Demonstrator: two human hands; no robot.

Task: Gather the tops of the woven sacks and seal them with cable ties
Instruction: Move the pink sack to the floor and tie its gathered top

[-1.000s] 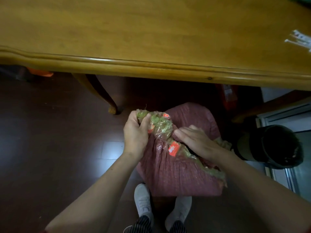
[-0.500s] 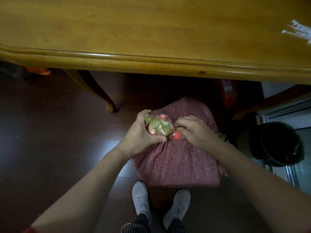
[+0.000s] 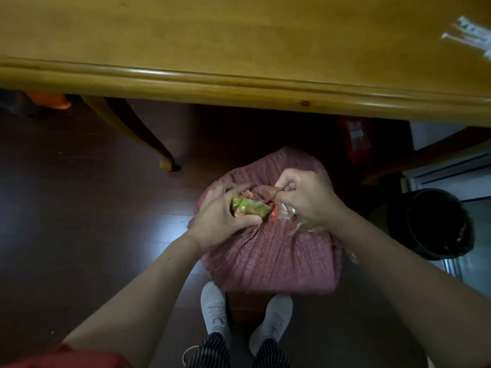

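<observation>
On the dark floor (image 3: 79, 208), just past the person's two pale shoes (image 3: 215, 309), sits a reddish woven sack (image 3: 271, 256), full and slumped, its far side near the table's shadow. Wooden table (image 3: 239, 35) fills the whole upper part of the view, and its rounded front edge overhangs the floor beyond the sack. One curved table leg (image 3: 138, 134) comes down left of the sack, well apart from it. Blurred white items (image 3: 467, 35) lie on the tabletop at far right; cannot tell what they are. Black bin (image 3: 430, 224) stands right of the sack, near it and partly behind the right forearm. Red packet (image 3: 356, 142) lies in the shadow under the table, beyond the sack. Both forearms cross the lower frame and cover parts of the sack's near sides. Left hand (image 3: 220, 216) is on the sack's upper left, fingers and thumb curled round the gathered top (image 3: 251, 207), a bunched wad of green and orange print with clear plastic. Right hand (image 3: 308, 197) is just beside it on the far right, fingers curled in, thumb and forefinger pinching a fold of the sack's rim. Hands close together, not touching.
</observation>
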